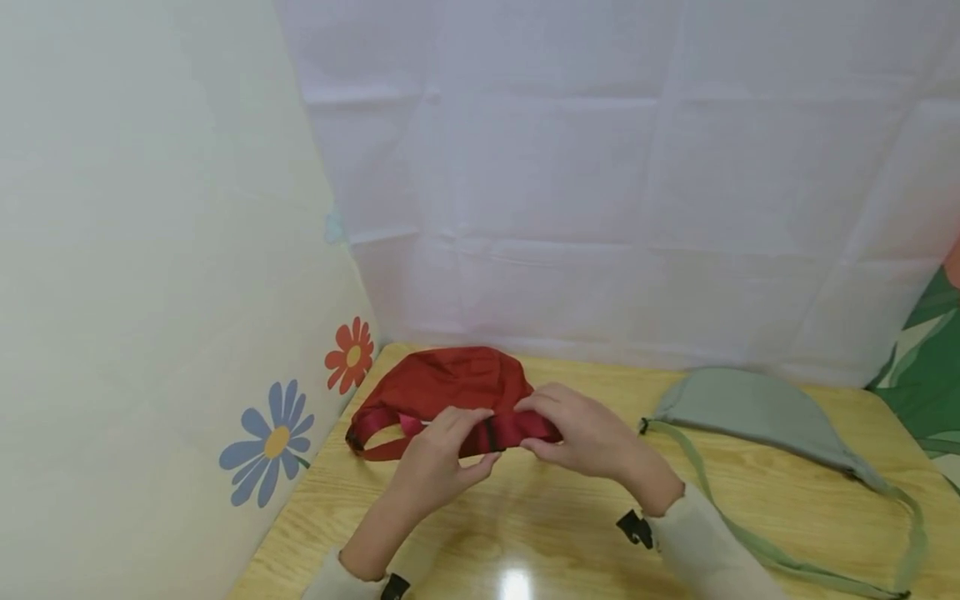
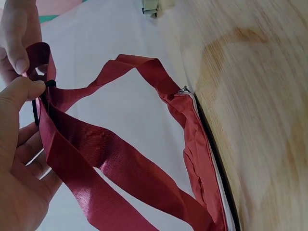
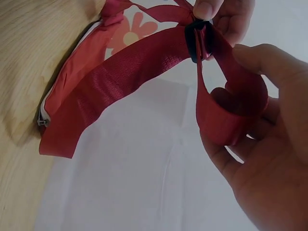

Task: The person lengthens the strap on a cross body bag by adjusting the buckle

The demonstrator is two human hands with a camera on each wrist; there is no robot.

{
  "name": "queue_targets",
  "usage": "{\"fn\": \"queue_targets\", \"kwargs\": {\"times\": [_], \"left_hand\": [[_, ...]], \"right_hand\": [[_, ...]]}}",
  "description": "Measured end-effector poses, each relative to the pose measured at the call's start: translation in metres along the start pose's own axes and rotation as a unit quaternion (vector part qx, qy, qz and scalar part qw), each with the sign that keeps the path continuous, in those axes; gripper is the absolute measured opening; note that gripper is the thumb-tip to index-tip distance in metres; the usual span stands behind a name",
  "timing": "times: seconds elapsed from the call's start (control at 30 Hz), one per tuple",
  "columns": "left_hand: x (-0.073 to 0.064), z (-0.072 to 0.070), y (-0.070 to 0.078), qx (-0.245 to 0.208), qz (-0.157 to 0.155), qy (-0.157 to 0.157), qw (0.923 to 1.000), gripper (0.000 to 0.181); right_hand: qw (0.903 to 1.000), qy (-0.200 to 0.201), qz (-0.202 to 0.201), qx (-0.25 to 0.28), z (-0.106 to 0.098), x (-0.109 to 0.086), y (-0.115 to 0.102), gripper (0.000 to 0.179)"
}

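A red waist bag (image 1: 450, 379) lies on the wooden table, its zip edge showing in both wrist views. Its dark red webbing strap (image 3: 130, 62) is lifted off the table in front of the bag. My left hand (image 1: 442, 462) pinches the strap at a black slider buckle (image 3: 192, 41), thumb on the buckle's edge. Just to the right of it, my right hand (image 1: 581, 429) holds a rounded loop of strap (image 3: 224, 122) that comes out of the buckle. One thumb and the curled fingers of that hand lie around the loop.
On the right of the table (image 1: 555, 517) lies a grey-green waist bag (image 1: 750, 408), its long strap (image 1: 810, 571) curving toward the front edge. White cloth (image 1: 555, 183) hangs behind. At the left stands a pale wall (image 1: 150, 250) with flower prints. Black clips (image 1: 636, 529) show by both sleeves.
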State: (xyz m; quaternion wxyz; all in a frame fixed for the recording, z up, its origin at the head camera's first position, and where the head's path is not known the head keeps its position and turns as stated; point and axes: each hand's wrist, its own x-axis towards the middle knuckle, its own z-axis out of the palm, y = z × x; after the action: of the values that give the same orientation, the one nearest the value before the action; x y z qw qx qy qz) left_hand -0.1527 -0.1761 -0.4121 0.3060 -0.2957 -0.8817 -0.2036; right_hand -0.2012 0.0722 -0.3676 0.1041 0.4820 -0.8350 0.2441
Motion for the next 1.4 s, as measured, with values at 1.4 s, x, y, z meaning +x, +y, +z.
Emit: {"fn": "queue_targets", "kwargs": {"times": [1.4], "left_hand": [[-0.01,-0.011,-0.011,0.012,0.008,-0.024,0.9996,0.055]], "right_hand": [[0.9977,0.03,0.012,0.06,-0.005,-0.02,0.014,0.044]]}}
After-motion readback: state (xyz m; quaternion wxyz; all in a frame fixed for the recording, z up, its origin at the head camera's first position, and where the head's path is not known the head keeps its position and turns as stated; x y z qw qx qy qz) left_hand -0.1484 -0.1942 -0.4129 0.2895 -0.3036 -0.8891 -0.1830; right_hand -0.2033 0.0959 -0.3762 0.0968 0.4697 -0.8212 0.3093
